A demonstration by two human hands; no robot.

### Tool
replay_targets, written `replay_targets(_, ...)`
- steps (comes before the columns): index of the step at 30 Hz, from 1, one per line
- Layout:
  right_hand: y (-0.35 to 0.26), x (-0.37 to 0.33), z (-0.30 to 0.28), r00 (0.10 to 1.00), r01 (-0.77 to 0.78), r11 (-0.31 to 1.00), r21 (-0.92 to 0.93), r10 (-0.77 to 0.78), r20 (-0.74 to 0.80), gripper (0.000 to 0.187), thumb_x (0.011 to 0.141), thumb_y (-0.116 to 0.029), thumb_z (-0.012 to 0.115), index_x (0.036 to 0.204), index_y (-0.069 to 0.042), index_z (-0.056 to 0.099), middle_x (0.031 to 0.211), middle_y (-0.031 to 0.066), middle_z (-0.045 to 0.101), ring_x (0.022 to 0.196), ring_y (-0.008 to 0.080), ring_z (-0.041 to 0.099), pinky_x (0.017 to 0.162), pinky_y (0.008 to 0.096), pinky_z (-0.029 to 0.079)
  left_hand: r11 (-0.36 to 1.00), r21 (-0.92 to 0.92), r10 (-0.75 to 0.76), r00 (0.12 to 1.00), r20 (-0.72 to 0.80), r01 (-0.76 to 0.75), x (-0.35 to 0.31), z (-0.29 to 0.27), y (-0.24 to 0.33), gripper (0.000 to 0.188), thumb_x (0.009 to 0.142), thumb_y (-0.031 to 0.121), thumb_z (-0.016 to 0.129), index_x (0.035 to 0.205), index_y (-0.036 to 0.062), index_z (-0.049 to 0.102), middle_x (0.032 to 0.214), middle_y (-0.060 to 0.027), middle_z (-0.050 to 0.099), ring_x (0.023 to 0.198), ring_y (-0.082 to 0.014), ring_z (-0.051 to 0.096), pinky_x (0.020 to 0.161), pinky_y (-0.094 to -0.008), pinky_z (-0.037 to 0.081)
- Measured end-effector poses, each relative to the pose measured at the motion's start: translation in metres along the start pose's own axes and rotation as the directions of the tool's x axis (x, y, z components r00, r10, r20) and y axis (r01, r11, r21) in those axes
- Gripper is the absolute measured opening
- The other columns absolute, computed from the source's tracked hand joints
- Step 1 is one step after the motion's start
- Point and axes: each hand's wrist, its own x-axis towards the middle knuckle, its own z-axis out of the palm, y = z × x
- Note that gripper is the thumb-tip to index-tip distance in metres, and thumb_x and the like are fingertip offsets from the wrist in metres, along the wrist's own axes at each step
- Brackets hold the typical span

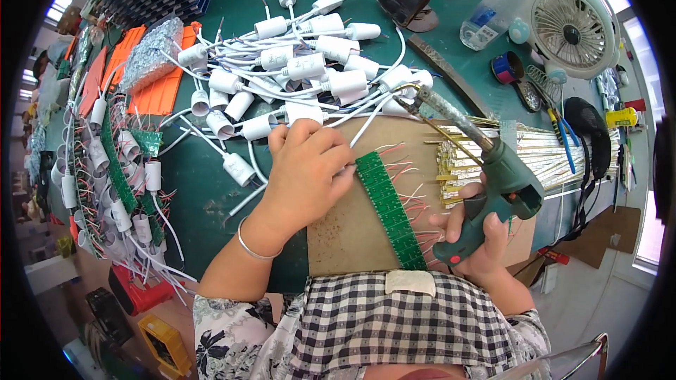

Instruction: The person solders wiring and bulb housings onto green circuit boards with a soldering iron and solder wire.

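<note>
My left hand [303, 169] is closed in a pinch at the upper left corner of a long green circuit board [391, 207]. What lies between its fingertips is hidden; a white cable [370, 123] runs down to them. My right hand [482, 232] is wrapped round the handle of a green soldering gun [514, 176] with a red button. Its metal barrel points up and left, the tip held above the cables. The board lies slanted on a brown work board [338, 239], with thin red and white wires sticking out along its right side.
White lamp holders [306, 65] with cables lie heaped beyond my hands. Wired boards with white holders [130, 144] hang along the left edge. On the right are yellowish strips [493, 162], blue-handled pliers [567, 148], a solder spool [505, 68], a bottle [489, 21] and a fan [570, 32].
</note>
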Motion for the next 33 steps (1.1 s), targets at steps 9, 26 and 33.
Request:
replay_targets(9,0.009,0.020,0.027,0.983,0.015,0.995,0.095,-0.032,0.180,0.050,0.084,-0.024,0.059,0.120,0.005,0.039,0.110,0.0135,0.053,0.066,0.0194,0.061,0.103,0.0492,0.036,0.994,-0.018,0.101,0.975,-0.197,-0.106,0.002,0.014,0.020,0.011,0.066,0.013,0.071,0.075,0.0137,0.064,0.089,0.0053,0.063,0.098,-0.0211,0.051,0.086,-0.0392,0.026)
replay_targets(26,0.041,0.041,0.016,0.992,0.002,0.999,0.041,-0.007,0.129,0.046,0.086,-0.028,0.056,0.121,-0.004,0.039,0.107,0.0104,0.055,0.065,0.0169,0.058,0.100,0.0526,0.036,0.999,-0.042,0.019,0.984,-0.175,-0.027,0.001,0.022,0.014,0.013,0.068,0.012,0.070,0.079,0.0129,0.063,0.095,0.0011,0.058,0.106,-0.0233,0.047,0.090,-0.0433,0.024)
replay_targets(33,0.046,0.030,0.017,0.997,0.030,0.999,0.028,-0.032,0.068,0.043,0.086,-0.028,0.054,0.119,-0.004,0.040,0.097,0.0084,0.057,0.067,0.0167,0.058,0.101,0.0545,0.035,1.000,0.005,-0.016,0.986,-0.165,0.017,0.001,0.024,0.009,0.015,0.068,0.014,0.070,0.076,0.0130,0.058,0.102,0.0025,0.058,0.110,-0.0234,0.046,0.091,-0.0442,0.024)
